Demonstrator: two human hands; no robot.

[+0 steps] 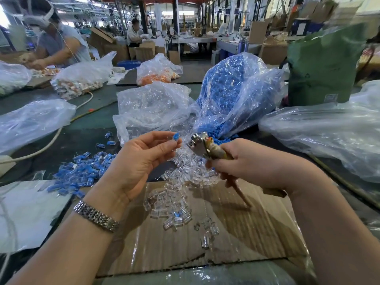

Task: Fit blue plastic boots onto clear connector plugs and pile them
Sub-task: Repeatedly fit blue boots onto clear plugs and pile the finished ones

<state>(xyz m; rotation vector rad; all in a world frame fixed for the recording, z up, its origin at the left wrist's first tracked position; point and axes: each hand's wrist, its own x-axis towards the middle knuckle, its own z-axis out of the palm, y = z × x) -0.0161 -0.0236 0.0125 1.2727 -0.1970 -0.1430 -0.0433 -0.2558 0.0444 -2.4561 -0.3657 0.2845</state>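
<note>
My left hand is raised over the table and pinches a small blue boot between thumb and fingertips. My right hand grips a metal crimp tool by its worn handle, the steel head pointing toward the boot and just apart from it. Loose clear plugs lie scattered below both hands, on the table and on the cardboard sheet. To the left sits a pile of fitted blue-and-clear plugs. A clear bag of blue boots stands open behind the tool.
A bag of clear plugs lies at the centre back. Empty clear bags spread on the right and left. A green sack stands at the back right. A white cable crosses the left. Another person works at the far left.
</note>
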